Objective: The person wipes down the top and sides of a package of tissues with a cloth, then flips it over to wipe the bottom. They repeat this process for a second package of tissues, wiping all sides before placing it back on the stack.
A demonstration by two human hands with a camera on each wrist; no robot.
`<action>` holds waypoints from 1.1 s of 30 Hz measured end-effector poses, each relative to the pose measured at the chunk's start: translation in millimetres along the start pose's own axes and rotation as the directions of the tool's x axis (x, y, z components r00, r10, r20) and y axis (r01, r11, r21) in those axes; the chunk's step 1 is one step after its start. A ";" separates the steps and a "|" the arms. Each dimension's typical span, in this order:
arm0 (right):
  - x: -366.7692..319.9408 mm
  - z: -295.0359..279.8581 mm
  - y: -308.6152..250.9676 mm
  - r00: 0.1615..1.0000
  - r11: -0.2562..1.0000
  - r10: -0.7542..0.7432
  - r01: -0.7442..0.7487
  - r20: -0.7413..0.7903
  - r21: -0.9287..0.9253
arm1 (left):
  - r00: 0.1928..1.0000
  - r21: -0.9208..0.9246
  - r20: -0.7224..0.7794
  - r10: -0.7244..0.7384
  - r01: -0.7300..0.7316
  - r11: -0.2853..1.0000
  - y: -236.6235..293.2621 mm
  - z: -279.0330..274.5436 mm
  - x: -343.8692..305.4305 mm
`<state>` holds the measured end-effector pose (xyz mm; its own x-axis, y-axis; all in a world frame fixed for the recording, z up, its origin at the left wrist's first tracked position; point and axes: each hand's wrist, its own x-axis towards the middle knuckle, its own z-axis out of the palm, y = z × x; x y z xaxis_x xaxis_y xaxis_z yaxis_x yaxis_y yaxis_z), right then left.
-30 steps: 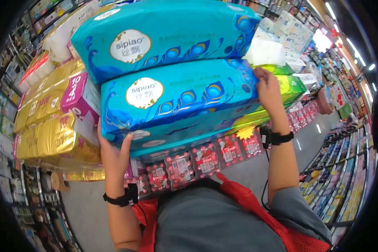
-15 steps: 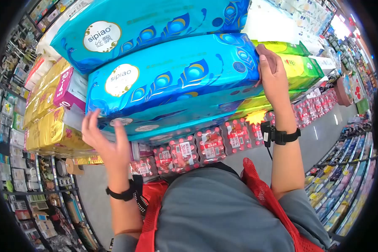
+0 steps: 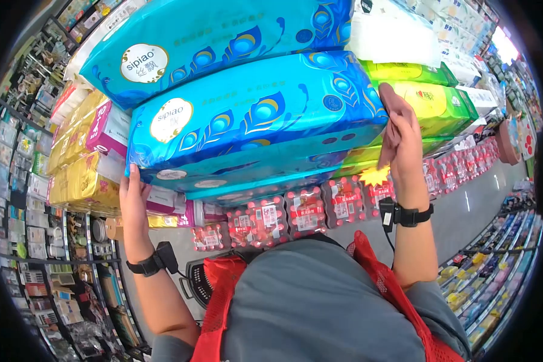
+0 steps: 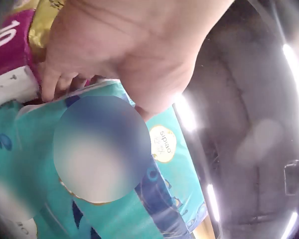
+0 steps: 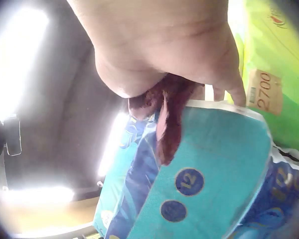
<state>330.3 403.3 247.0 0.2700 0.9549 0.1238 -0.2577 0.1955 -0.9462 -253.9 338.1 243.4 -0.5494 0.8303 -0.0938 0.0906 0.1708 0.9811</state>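
Observation:
A long turquoise sipiao tissue pack (image 3: pixel 241 120) lies across in front of me in the head view, on more packs of the same kind. My left hand (image 3: pixel 134 202) is at its left end, the fingers fairly straight and touching the lower left corner. In the left wrist view those fingers (image 4: pixel 52 82) reach down along the pack's end. At the right end, my right hand (image 3: pixel 408 142) holds a brownish-maroon cloth (image 5: pixel 172 124) that hangs between thumb and fingers. Its fingertips (image 5: pixel 237 97) rest at the pack's top edge.
Another sipiao pack (image 3: pixel 223 45) sits behind the first. Gold tissue packs (image 3: pixel 87 181) stand left, green ones (image 3: pixel 428 108) right. Shrink-wrapped red-capped bottles (image 3: pixel 304 211) line the stack's foot near my body. Shelves (image 3: pixel 495 271) run along the right beyond the grey floor.
My left hand lifted off the pack's left end with spread fingers, then returned to its corner. My right hand moved from the top right corner outward, and more of the cloth hangs into sight.

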 end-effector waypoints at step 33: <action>-39.6 -1.0 9.9 0.995 0.995 -0.095 0.095 -0.015 0.026 | 0.945 0.054 -0.016 0.328 -0.326 0.944 7.2 2.1 -65.2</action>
<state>318.0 367.2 232.4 0.3075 0.9285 0.2084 -0.2549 0.2913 -0.9220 -215.7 286.4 256.2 -0.5030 0.8316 0.2356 0.3100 -0.0809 0.9473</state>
